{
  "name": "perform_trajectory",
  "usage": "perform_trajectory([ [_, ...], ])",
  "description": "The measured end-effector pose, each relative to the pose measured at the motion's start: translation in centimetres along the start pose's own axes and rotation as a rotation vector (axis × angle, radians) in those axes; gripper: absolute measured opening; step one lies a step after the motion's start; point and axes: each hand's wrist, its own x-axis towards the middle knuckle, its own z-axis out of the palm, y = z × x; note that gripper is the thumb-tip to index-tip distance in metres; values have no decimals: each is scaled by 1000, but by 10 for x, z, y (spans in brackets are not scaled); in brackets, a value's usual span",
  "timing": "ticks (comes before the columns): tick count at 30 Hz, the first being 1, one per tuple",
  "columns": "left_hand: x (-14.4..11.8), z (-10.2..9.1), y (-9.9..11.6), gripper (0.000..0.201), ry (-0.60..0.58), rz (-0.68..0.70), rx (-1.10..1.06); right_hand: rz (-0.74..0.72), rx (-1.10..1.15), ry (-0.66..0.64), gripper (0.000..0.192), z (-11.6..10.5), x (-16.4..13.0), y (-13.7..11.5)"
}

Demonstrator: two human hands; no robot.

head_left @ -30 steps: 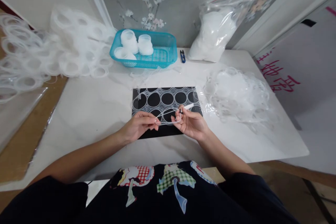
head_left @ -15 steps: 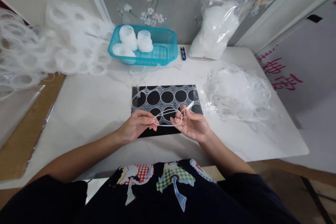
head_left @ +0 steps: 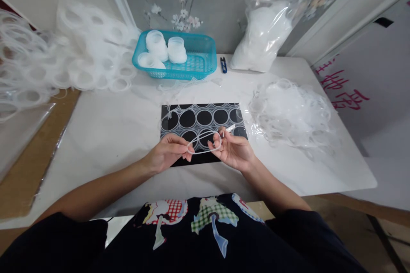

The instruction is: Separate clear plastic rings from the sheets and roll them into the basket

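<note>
A thin clear plastic ring [head_left: 205, 142] is stretched between both hands just above the near edge of a black mat [head_left: 179, 113]. My left hand [head_left: 168, 153] pinches the ring's left end. My right hand [head_left: 233, 150] pinches its right end and also grips a small white tool [head_left: 229, 128] that points up and right. A sheet of joined clear rings [head_left: 205, 116] lies on the mat, under and beyond the hands.
A loose heap of clear rings [head_left: 290, 113] lies to the right on the white table [head_left: 109, 132]. A teal basket [head_left: 198, 57] with white jars, small blue snips [head_left: 224, 65] and a full plastic bag [head_left: 265, 34] stand at the back. Stacked ring sheets [head_left: 64, 59] cover the left.
The view shifted slightly after the first frame. Both hands stay over the mat's near edge; the ring between them has turned a little and the white tool has tipped lower.
</note>
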Motion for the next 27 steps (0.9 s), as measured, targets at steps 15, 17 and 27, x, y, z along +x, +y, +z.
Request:
perform_trajectory([
  [15,9,-2,-1,29,95,158,867,-386,-291,162,23,5,2,-19],
  [17,14,-7,-3,30,66,337,1206,-442,-516,172,23,3,8,-25],
  [27,27,-34,-21,50,-39,456,1804,-678,-1187,341,18,-20,65,-8],
])
